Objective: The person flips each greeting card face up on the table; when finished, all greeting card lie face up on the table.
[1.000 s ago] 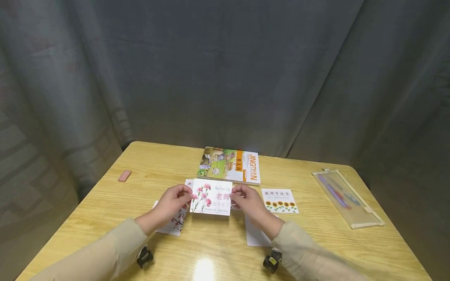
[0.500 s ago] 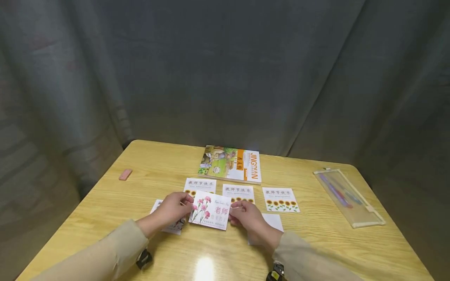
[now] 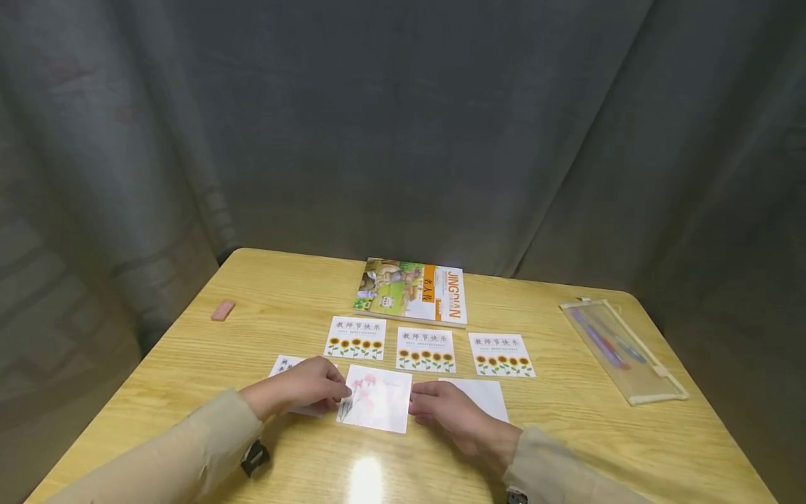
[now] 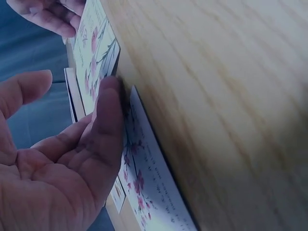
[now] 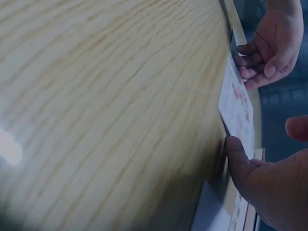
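The pink carnation card (image 3: 376,400) lies between the two hands, its print washed out by glare in the head view. At its left edge are the fingertips of my left hand (image 3: 306,385); the left wrist view shows the thumb standing apart from the fingers. My right hand (image 3: 460,418) has its fingertips against the opposite edge, thumb likewise raised away in the right wrist view. Under the left hand, partly covered, is a plum-blossom card (image 4: 139,178). A blank white card (image 3: 485,397) lies partly behind the right hand.
Three sunflower cards (image 3: 425,348) form a row beyond the hands. Behind them lies a book (image 3: 409,290). A pink eraser (image 3: 223,310) is at the left, a mesh zip pouch (image 3: 623,353) with pens at the right. Dark curtains (image 3: 403,140) hang behind the table (image 3: 277,294).
The carnation card has come down and toward the person, uncovering the sunflower cards. Both hands moved with it; their thumbs have let go of its edges.
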Tool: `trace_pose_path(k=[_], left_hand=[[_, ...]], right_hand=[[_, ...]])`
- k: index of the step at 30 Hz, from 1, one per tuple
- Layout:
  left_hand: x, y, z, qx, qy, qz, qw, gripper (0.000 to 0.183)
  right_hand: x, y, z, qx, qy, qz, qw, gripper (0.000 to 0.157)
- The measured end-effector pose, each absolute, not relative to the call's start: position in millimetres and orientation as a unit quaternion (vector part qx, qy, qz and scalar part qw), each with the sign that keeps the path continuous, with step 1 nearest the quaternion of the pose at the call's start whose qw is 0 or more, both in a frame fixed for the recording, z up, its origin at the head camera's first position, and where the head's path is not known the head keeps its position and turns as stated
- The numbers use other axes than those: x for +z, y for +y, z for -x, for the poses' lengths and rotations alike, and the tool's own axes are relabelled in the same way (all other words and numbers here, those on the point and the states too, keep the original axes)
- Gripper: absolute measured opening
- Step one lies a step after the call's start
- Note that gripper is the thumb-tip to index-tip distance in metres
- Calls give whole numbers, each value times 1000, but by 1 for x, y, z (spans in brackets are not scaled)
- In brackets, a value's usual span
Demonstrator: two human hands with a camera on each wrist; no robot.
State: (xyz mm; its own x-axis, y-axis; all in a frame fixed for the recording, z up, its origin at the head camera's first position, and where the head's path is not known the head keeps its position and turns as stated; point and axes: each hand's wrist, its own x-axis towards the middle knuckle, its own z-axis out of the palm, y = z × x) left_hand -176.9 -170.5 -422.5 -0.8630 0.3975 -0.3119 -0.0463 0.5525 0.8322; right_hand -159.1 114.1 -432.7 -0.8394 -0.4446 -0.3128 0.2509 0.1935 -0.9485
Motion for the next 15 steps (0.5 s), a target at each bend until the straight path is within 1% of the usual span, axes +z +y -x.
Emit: trace_pose_path(k=[5,11,15], left_hand=[[-421,-169,180,468,845,-104,237,18],[-421,-168,180,466,846,-91,243,17],[-421,-167,181,462,849,-112,232,17]], right_hand=[[-424,114,158,-623,724,74,286,58],[-420,112,156,-623,725,64,285,62],[-421,111,155,-628,723,59,283,63]])
